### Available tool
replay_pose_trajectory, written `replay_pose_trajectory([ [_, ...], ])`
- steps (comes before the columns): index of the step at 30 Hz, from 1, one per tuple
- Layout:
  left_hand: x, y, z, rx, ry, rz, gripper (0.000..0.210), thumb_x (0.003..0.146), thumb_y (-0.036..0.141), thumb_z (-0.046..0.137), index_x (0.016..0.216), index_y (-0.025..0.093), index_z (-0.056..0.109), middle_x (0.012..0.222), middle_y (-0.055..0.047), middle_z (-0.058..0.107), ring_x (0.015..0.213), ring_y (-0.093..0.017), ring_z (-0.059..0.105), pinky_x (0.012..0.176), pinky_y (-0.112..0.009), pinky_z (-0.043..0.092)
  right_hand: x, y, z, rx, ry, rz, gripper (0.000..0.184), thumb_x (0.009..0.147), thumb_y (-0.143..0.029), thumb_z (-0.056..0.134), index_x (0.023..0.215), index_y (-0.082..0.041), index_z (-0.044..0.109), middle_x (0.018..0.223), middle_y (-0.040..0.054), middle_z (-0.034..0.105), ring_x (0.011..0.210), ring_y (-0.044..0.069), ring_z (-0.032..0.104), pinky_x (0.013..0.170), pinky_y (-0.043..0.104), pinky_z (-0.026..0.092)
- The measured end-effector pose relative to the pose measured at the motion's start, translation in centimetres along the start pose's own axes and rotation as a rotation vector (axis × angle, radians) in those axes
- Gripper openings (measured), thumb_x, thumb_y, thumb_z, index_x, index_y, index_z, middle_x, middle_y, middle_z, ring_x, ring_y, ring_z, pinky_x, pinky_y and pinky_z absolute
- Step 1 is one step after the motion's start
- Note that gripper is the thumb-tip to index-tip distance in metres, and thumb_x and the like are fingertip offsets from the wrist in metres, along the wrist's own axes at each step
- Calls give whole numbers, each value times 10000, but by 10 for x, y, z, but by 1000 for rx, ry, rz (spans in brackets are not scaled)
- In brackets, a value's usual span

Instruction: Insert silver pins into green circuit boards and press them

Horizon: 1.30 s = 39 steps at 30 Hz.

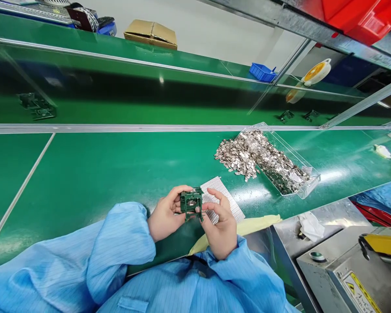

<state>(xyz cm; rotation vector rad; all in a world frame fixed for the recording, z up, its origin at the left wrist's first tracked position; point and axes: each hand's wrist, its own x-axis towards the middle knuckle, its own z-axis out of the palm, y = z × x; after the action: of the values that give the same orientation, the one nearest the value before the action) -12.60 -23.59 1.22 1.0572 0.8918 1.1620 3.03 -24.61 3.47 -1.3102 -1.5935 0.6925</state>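
Gripping a green frame (190, 197) above the surface (97, 167), left hand (165, 215) and right hand (223, 228) are closed on its sides; from here, the warning label (361, 290) on the machine (326, 263) is unreadable.

I have a small, boxy, dark-green frame (186, 203) in my left grip (167, 215), held by its left side. Openings show through its middle, its bars run nearly upright, and the fingertips of my right grip (222, 230) meet its right side.
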Motion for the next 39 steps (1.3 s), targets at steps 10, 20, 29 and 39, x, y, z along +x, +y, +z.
replay_pose_trajectory([
  [10, -2, 1, 1, -35, -54, 38, 497, 713, 92, 695, 1137, 212, 464, 981, -35, 670, 846, -139, 689, 713, -183, 552, -1, 2, 12, -76, 59, -197, 81, 788, -122, 621, 769, -201, 624, 1207, 122, 561, 1174, 271, 503, 948, 475, 440],
  [20, -6, -1, 1, 21, -48, 33, 482, 740, 67, 653, 1161, 215, 472, 1006, -41, 685, 904, -153, 690, 755, -201, 557, -3, 2, 19, -34, 83, -122, 80, 818, -188, 622, 742, -212, 617, 1149, 107, 595, 1113, 256, 547, 920, 465, 465],
  [29, -7, -6, 0, 49, -42, 31, 511, 731, 81, 653, 1189, 223, 478, 1053, -55, 685, 958, -190, 689, 793, -249, 573, -5, 1, 23, -5, 57, 2, 70, 798, -222, 630, 729, -212, 638, 1115, 101, 598, 1037, 241, 585, 851, 396, 494],
  [39, -9, -5, 0, 21, -72, 59, 475, 746, 83, 664, 1159, 220, 474, 1088, -56, 654, 931, -159, 681, 775, -211, 552, -9, -4, 27, 132, 96, 111, 93, 777, -241, 642, 700, -201, 605, 1033, 97, 603, 956, 225, 612, 790, 356, 508],
])
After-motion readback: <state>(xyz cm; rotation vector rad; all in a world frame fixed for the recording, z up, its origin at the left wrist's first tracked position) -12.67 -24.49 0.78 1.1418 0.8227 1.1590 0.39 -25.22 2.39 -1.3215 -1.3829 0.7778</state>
